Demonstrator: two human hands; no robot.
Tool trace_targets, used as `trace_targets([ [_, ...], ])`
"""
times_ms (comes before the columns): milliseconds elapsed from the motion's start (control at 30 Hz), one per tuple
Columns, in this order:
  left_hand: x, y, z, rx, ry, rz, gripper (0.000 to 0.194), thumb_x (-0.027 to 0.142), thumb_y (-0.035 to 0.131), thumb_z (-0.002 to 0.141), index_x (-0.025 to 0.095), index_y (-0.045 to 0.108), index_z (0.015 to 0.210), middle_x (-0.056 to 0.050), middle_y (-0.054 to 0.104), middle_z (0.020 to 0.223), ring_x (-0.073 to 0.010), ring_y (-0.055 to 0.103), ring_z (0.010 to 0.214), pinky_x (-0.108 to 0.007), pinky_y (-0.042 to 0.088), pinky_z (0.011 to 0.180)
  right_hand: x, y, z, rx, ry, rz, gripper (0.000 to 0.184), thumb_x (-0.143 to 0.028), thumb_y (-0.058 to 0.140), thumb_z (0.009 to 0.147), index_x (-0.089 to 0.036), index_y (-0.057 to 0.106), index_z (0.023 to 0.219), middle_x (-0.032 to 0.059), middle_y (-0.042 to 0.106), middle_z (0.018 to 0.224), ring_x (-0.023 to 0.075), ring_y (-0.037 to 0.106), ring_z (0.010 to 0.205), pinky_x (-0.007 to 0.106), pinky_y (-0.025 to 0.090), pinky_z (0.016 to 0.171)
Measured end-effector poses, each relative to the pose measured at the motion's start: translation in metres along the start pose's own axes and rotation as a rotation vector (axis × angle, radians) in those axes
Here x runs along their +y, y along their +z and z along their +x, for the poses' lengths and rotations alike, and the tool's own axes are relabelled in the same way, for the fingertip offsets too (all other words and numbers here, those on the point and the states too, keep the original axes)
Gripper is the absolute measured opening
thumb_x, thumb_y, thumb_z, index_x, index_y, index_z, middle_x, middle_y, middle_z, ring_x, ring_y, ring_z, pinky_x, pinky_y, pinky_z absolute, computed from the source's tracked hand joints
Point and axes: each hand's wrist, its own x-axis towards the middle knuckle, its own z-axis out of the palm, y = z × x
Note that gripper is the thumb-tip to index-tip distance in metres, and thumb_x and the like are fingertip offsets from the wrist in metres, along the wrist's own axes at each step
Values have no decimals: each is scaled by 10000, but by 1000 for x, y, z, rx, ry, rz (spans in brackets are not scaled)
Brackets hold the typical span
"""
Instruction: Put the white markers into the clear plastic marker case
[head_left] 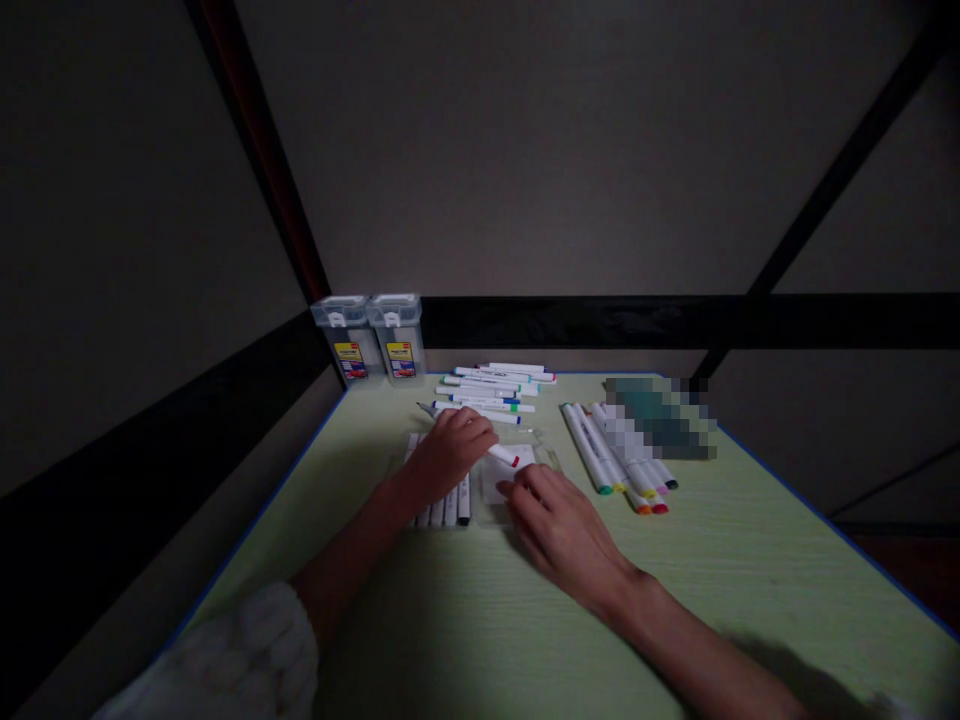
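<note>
My left hand point(454, 445) is closed around a white marker point(501, 454) with a red end pointing right. A dark, pointed tip shows beyond the hand's far left side. Beneath that hand lies an open clear plastic case point(480, 518), its left half holding a row of white markers point(450, 508). My right hand point(559, 520) rests over the case's right half, just below the marker's red end. Its fingers are curled in, and whatever they may hold is hidden. A white paper insert point(496, 488) shows in that half.
Several white markers point(487, 388) with coloured ends lie in a loose pile at the back. More thick markers point(600, 455) are grouped on the right beside a blurred green object point(660, 420). Two lidded clear boxes point(397, 345) stand at the back left of the table point(420, 620).
</note>
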Motion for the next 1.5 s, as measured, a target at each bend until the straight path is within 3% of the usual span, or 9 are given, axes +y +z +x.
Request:
trace_targets([
  [233,18,-3,-19,249,108,3,172,190,383,862,164,553,862,-25,610,843,-128,477,759,-275,321,671,3,3,-1,76,134,23,156,-256,356,862,-150,465,830,81,525,765,190,487,694,305,408,607],
  [433,31,-3,-25,311,148,-10,148,183,404,850,186,549,882,-26,611,852,-119,508,743,-268,345,662,1,4,-5,80,106,84,181,-272,318,876,-171,440,788,31,537,638,142,486,551,256,375,526],
  [500,34,0,-27,372,80,-34,113,184,439,833,187,545,872,-19,602,813,-113,509,724,-253,361,653,0,4,-6,108,104,110,156,-263,333,868,-167,445,816,33,554,645,139,499,547,252,377,525],
  [667,37,6,-25,482,-254,-136,50,206,529,773,182,536,816,-13,556,731,-120,502,688,-243,400,626,1,6,-8,152,171,169,119,-248,374,846,-158,438,890,20,565,632,131,518,515,236,376,490],
  [800,38,5,-18,498,-634,-405,92,190,583,703,178,492,695,32,515,623,-97,473,578,-227,400,584,2,9,-9,123,251,210,132,-244,382,838,-158,431,925,16,577,631,130,532,510,227,382,473],
  [900,39,4,-13,477,-834,-669,105,220,539,723,176,473,655,33,537,618,-97,503,592,-216,401,577,2,10,-10,108,262,224,140,-246,382,836,-158,432,932,18,580,636,134,540,519,227,387,470],
  [1133,38,4,-6,435,-987,-1148,186,255,563,680,174,425,586,49,536,505,-92,537,513,-193,389,498,-2,8,-9,81,196,212,128,-243,365,850,-161,426,927,21,576,646,130,529,513,232,390,482],
  [1267,39,1,-4,481,-1068,-1274,242,258,608,632,173,393,560,67,503,454,-74,507,442,-174,378,445,-4,7,-9,66,158,206,107,-236,367,848,-164,424,903,16,566,633,132,528,518,230,386,487],
  [1500,41,0,-4,489,-1080,-1405,300,309,671,562,161,412,592,59,540,525,-72,536,473,-180,449,451,-6,8,-10,14,213,284,64,-252,385,837,-189,382,827,-19,514,567,113,476,454,208,340,436],
])
